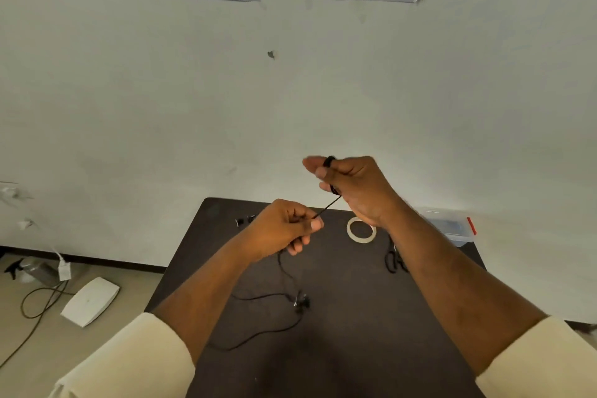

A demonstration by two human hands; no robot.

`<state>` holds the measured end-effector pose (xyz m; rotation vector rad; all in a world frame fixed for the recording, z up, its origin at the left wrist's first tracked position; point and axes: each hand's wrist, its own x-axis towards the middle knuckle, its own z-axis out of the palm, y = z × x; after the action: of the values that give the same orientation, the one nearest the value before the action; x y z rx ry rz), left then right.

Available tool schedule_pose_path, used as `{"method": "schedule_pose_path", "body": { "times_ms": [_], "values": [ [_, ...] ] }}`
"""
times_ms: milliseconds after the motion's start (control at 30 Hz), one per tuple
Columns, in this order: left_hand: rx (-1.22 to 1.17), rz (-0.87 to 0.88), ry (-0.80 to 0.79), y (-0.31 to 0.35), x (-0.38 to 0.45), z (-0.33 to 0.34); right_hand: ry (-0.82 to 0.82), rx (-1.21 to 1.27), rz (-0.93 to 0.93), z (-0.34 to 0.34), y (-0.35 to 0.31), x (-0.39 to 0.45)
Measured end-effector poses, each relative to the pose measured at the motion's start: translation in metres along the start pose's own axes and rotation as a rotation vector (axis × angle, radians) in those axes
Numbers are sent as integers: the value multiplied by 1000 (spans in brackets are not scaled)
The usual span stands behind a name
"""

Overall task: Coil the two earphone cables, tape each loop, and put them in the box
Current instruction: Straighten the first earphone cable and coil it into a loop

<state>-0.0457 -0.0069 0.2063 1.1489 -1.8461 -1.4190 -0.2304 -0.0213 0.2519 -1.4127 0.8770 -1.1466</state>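
The thin black rubbery earphone cable (327,207) runs taut between both hands above the dark matte tabletop (339,349). Several turns are wound around the fingers of the raised right hand (353,186), which curls loosely on the coil. The left hand (286,226) pinches the strand between thumb and bent fingers; the slack drops to the table in loose curves, ending at small earbuds (301,302). A pale ring-shaped roll of tape (361,229) lies flat nearby, black-handled scissors (393,260) beside it, a clear plastic box (452,226) at the far right edge
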Motion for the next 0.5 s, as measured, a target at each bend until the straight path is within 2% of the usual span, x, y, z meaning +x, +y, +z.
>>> {"method": "schedule_pose_path", "body": {
  "times_ms": [133,300,400,500],
  "values": [
    [323,4,-29,13,-3,-25,-139,-321,105,-8,21,-4],
    [491,74,-33,39,-1,-50,-204,-354,231,-8,31,-13],
    [538,191,-26,59,4,-56,-229,-247,325,-1,27,-20],
    [452,222,-24,71,13,-55,-297,-54,396,3,23,-25]
  ]
}}
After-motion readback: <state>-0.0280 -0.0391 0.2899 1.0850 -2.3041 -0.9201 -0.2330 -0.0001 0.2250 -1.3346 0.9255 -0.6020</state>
